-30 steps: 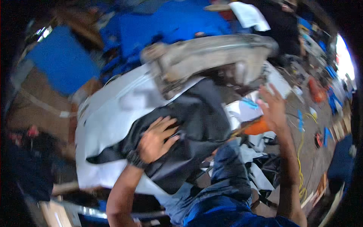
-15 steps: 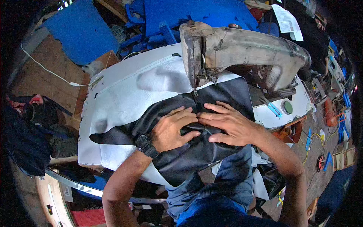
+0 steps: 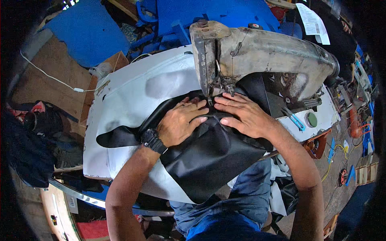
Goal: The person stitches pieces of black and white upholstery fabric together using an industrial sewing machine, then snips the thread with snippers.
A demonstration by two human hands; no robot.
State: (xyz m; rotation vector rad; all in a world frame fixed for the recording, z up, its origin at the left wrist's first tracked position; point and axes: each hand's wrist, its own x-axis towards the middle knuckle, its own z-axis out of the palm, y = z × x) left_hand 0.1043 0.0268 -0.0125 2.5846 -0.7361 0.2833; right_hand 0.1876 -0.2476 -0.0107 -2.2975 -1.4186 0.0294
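Note:
Black leather-like sheet material lies over the white sewing table and hangs down over its near edge toward my lap. A worn grey sewing machine stands above it, its needle and presser foot coming down on the material just between my fingertips. My left hand, a black watch on its wrist, lies flat on the material left of the foot. On the right, my right hand presses flat too, fingers spread beside the foot. The needle's tip is hidden.
Blue-handled thread snips and a round green-topped container rest on the table right of the machine. A white cable runs across a brown board at the left. Dark cloth hangs at the left edge. Blue material lies behind.
Both hands have moved forward to the machine's foot, pushing the black material under it. The material has bunched up around the foot and more of its near part lies spread out.

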